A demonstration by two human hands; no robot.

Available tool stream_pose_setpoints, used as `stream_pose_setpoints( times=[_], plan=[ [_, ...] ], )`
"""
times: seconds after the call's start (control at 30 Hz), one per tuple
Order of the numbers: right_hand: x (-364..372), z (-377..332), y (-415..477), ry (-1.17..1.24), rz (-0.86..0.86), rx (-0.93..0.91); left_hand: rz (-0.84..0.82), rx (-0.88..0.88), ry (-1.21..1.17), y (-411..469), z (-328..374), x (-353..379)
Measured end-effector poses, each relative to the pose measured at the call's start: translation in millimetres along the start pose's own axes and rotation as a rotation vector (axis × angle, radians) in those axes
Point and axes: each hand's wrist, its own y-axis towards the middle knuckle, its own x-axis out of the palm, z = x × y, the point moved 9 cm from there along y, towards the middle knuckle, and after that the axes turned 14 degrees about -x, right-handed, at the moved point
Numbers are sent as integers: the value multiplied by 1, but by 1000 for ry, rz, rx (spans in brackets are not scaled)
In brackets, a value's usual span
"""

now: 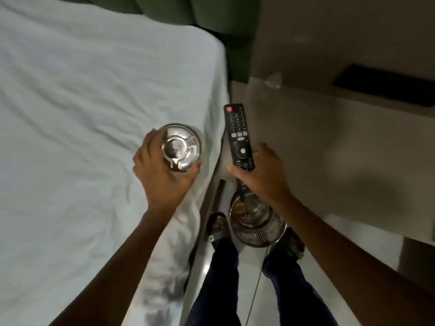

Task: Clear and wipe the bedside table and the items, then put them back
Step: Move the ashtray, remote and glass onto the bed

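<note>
- Clearly, the left hand (162, 170) has its fingers wrapped around a round clear glass ashtray (180, 147), held just over the white bed sheet (82, 114) near the mattress edge.
- Right hand (266, 172): fingers clamped on the lower end of a black TV remote (239, 136), red button at its top, above the grey bench (317, 137).
- A metal mesh wastebasket (257, 223) stands on the floor by the feet.
</note>
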Motion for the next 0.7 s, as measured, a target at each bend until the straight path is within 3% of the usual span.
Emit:
stream_pose_setpoints(
  times=[0.2,0.4,0.5,0.6,0.7],
  plan=[
    [113,-138,14,37,-213,-142,100,-278,17,36,-129,-82],
    [189,-202,5,-113,-273,-319,207,-441,-34,34,-214,-118],
    [209,-219,7,-211,-297,-411,141,-490,4,37,-234,-111],
    [193,-228,16,-279,-225,-515,85,-505,56,40,-236,-105],
    [137,-215,40,-262,-24,-561,153,-379,-12,50,-200,-107]
  ],
)
